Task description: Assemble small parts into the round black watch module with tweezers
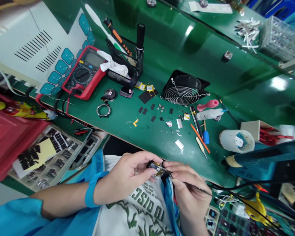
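Observation:
Close to the body, below the bench's front edge, my left hand (pixel 132 173) pinches a small round dark device (pixel 155 166) between thumb and fingers. The device's opened inside shows gold-coloured and black parts. My right hand (pixel 189 183) is closed around thin dark tweezers (pixel 195 187), whose tip reaches to the device; exactly what the tip touches is too small to tell. A blue band circles the left wrist. On the green bench ahead lie a metal ring (pixel 103 110), a round module (pixel 110 94), small black pads (pixel 153 118) and a white rectangular piece (pixel 179 144).
A red multimeter (pixel 85 72) and a black tool holder (pixel 123 77) stand at the back left. Beyond the small parts is a black fan (pixel 185 88). An orange stick (pixel 200 137), a blue-handled tool (pixel 206 136) and a white cup (pixel 236 141) are at the right.

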A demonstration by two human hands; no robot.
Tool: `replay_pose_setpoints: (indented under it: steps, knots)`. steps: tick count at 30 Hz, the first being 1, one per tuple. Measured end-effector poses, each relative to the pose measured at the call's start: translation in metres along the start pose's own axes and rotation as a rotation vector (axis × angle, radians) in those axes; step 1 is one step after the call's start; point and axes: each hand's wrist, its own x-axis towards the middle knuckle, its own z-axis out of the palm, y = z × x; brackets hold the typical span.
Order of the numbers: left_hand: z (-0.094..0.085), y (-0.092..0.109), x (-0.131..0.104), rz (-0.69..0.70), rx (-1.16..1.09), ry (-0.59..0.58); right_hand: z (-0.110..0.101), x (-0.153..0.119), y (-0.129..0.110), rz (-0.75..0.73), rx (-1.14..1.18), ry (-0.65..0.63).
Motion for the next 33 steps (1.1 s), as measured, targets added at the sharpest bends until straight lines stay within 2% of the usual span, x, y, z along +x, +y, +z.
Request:
replay_pose_setpoints:
  steps: [10, 19, 25, 33]
  knots:
    - [-0.0012, 0.0023, 0.0017, 0.034, 0.049, 0.026, -0.0013, 0.0007, -0.0005, 0.008, -0.030, -0.036]
    - [-0.0008, 0.0026, 0.0002, 0.028, 0.032, 0.013, 0.0008, 0.0005, -0.0012, 0.012, -0.011, -0.004]
    - [-0.0020, -0.0028, 0.0034, -0.015, 0.034, 0.026, -0.0011, 0.0025, 0.0003, 0.019, -0.018, -0.043]
    - [-0.0010, 0.0067, 0.0080, -0.079, -0.099, 0.064, 0.0004, 0.0032, 0.0048, -0.015, -0.013, -0.094]
